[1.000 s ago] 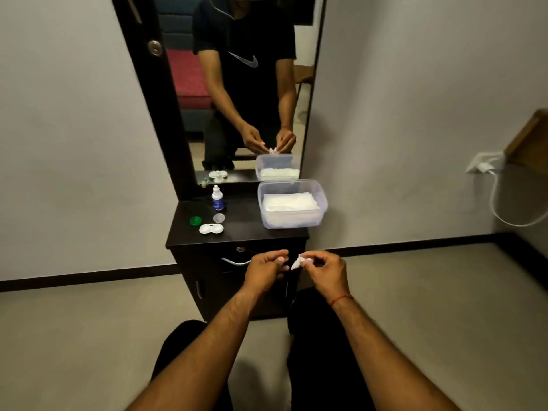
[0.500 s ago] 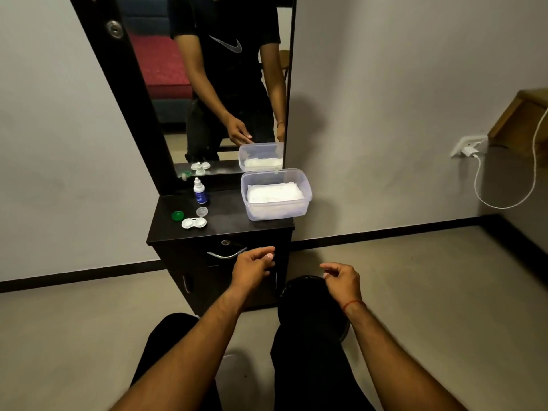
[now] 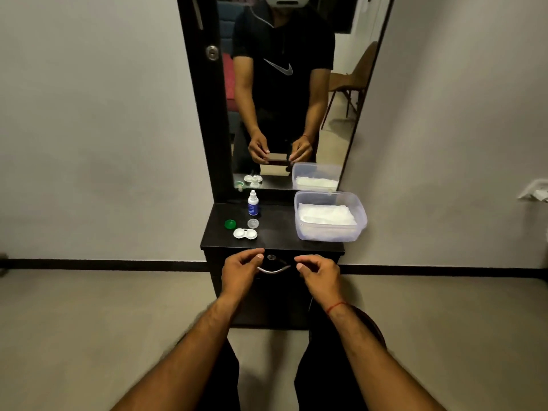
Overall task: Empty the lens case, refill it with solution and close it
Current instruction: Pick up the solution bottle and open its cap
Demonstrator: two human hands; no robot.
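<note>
Both hands are hovering in front of the drawer face of the dark cabinet, just below the front edge of its top. The left hand (image 3: 241, 269) is loosely curled, thumb and forefinger nearly meeting, and is gripping nothing visible. The right hand (image 3: 318, 272), with a red thread at the wrist, is mirroring that posture and is likewise empty. The curved metal drawer handle (image 3: 273, 270) is lying between them, touched by neither.

Beyond the hands, on the black counter (image 3: 275, 225), the white twin-well plastic lens case (image 3: 245, 233) is resting near the front left, both wells uncapped. A green round cap (image 3: 230, 224) is sitting just left of it and a clear round cap (image 3: 252, 223) just behind it. The small white dropper bottle with a blue label (image 3: 253, 203) is standing upright farther back, near the mirror (image 3: 296, 84). A translucent plastic tub of white tissues (image 3: 329, 216) is occupying the right side, well apart from the case.

The case is probably very light, rigid and smooth, so it is likely sliding easily under a push; pinching the narrow bridge between the wells, or the outer rim, is looking safest. Whether the wells are holding liquid cannot be told. The bottle appears soft-walled and squeezable, best held round its middle.
</note>
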